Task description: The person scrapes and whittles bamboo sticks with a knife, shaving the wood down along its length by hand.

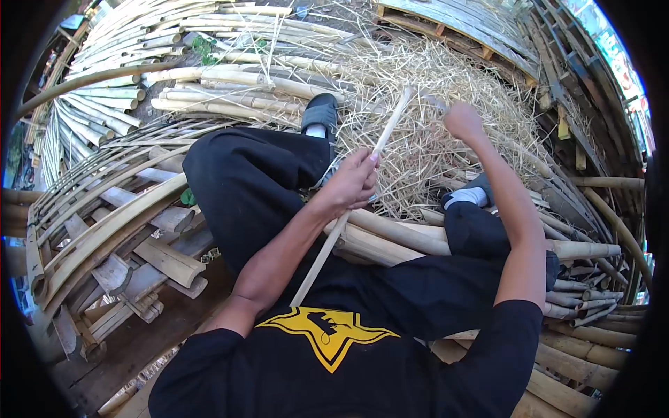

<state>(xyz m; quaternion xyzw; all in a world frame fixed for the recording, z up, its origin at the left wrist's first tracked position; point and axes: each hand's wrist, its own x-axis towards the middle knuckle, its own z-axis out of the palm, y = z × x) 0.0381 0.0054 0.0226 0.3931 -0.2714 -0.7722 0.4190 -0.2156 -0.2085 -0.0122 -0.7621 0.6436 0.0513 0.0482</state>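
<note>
Closed around a pale strip point(391, 124), the left hand point(353, 181) holds it aslant above the lap. At left, stacked split bamboo point(169, 260) crowds close to the bent knee point(230, 164). Slim and straight, the strip runs from the shirt's yellow star point(333, 357) to a far tip over loose straw point(418, 174), where there's open air. Rightward, the right hand point(463, 122) is a closed fist; what it grips is too blurred to tell. Poles point(585, 249) edge the right side.
</note>
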